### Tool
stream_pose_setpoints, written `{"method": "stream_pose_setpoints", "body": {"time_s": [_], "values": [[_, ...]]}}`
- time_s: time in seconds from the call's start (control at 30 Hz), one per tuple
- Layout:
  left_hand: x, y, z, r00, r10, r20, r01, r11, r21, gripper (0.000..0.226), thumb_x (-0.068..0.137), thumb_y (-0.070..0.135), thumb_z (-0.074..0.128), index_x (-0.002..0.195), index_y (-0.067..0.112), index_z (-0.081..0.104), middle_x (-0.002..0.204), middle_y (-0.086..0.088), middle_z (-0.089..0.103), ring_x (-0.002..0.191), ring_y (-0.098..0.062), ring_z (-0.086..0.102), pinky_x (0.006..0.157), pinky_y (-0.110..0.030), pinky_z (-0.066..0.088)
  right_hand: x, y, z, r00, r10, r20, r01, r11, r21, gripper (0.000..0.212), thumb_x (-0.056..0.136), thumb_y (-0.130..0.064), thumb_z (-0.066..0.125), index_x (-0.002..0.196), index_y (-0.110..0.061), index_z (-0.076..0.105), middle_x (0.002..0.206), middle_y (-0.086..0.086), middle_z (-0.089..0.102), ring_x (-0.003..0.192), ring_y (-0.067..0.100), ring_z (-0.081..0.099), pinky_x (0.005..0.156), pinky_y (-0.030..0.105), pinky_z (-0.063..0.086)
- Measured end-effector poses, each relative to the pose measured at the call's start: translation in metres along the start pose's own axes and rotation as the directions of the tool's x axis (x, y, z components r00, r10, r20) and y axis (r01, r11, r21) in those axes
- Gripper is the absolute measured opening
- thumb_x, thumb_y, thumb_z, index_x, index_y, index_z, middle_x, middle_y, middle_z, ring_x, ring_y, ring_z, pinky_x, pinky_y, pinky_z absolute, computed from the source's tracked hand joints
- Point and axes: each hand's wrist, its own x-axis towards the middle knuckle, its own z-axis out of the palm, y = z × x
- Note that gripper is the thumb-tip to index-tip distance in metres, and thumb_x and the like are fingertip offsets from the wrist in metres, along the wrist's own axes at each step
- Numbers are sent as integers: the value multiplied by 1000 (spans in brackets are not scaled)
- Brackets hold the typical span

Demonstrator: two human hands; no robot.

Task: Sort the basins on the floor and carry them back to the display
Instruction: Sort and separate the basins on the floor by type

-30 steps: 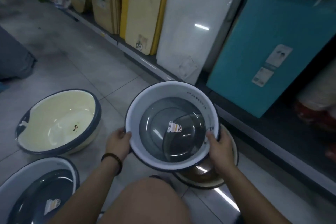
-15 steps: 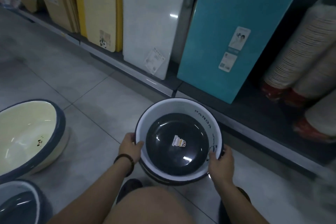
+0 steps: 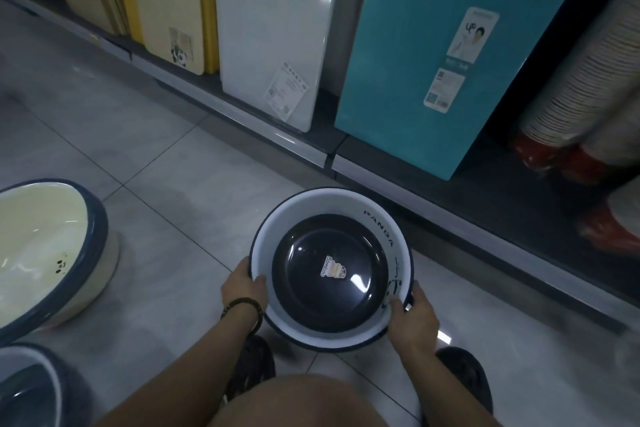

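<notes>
**Panda basin in both hands, close to the shelf**

Head view: crouched on the grey tiled floor before the bottom shelf, gripping a white basin with a dark blue rim, a dark bottom and "PANDA" lettered inside. Left hand, beaded bracelet at the wrist, curled over the near-left rim, thumb inside. Right hand clamped on the near-right rim the same way. Held low, just ahead of two dark shoes; impossible to tell whether lifted clear of the tiles or seated on something beneath.

Off to the left, well apart: a cream basin tilted on the floor and a second white basin cut off at the bottom corner, neither yet carried back. On the shelf: a white board and a teal board standing upright, stacks of paper cups at right.

Likely hazards from here: a slip off the smooth rim on standing, with both grips at the near edge only; a knock against the bottom shelf, so close ahead; a stumble over the two basins left on the floor.
</notes>
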Motion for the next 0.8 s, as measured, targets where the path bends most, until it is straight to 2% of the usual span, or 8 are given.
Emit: {"method": "stream_pose_setpoints", "body": {"time_s": [0.1, 0.2, 0.3, 0.4, 0.53, 0.6, 0.67, 0.8], "values": [[5, -2, -2, 998, -23, 51, 20, 998, 60, 33, 96, 14, 59, 128, 15, 64, 113, -11, 72, 87, -23, 60, 85, -33, 53, 6, 2, 0, 999, 17, 33, -15, 998, -63, 26, 102, -14, 61, 128, -13, 62, 91, -3, 67, 76, 7, 60, 77, 32, 53], [7, 0, -8, 990, -48, 135, 40, 997, 61, 40, 97, 19, 60, 137, 14, 57, 125, -12, 69, 104, -30, 65, 97, -37, 53, 11, -5, 1, 990, 112, 83, -98, 982, -159, 28, 102, -16, 60, 128, -6, 55, 101, 10, 68, 77, 14, 62, 76, 35, 55], [4, -4, -30, 961, -118, 249, 119, 993, 10, 65, 99, 32, 60, 154, 10, 35, 150, -14, 50, 130, -32, 55, 110, -40, 45, 10, -31, 6, 976, 205, 79, -174, 940, -294, 64, 95, -26, 65, 148, -5, 36, 129, 24, 54, 107, 38, 62, 90, 46, 56], [-7, -23, -70, 952, -115, 285, 130, 991, -35, 54, 97, 33, 62, 146, 15, 48, 142, -13, 57, 122, -30, 59, 103, -44, 52, 3, -88, 2, 972, -7, 236, 87, 939, -332, 53, 90, -35, 63, 137, -11, 56, 130, 15, 65, 115, 35, 63, 99, 47, 55], [-52, -64, -151, 945, -82, 317, 112, 991, -77, 19, 99, 27, 61, 116, 23, 68, 112, 0, 69, 96, -19, 71, 72, -30, 59, -48, -209, -14, 744, -249, 621, 437, 883, -169, 16, 98, -31, 64, 106, -21, 73, 101, 8, 79, 92, 23, 74, 87, 46, 58], [-80, -96, -193, 955, -81, 285, 103, 993, -61, 11, 97, 28, 64, 106, 27, 70, 103, 1, 73, 87, -17, 74, 65, -28, 59, -92, -270, -26, 573, -275, 772, 572, 809, -136, 16, 102, -29, 63, 114, -20, 70, 102, 9, 77, 90, 23, 75, 80, 41, 60], [-110, -136, -229, 967, -104, 233, 129, 987, -93, 9, 95, 24, 66, 102, 25, 71, 97, -3, 75, 81, -21, 74, 61, -28, 57, -139, -320, -36, 459, -256, 851, 691, 705, -161, 24, 105, -32, 58, 125, -20, 66, 110, 2, 75, 99, 20, 74, 85, 37, 61], [-177, -218, -278, 968, -206, 141, 229, 958, -175, 8, 93, 19, 67, 99, 18, 72, 82, -8, 73, 63, -18, 67, 52, -26, 49, -233, -365, -23, 350, -240, 905, 774, 619, -136, 28, 107, -38, 55, 127, -21, 65, 112, -1, 75, 101, 18, 73, 92, 42, 60]]}}
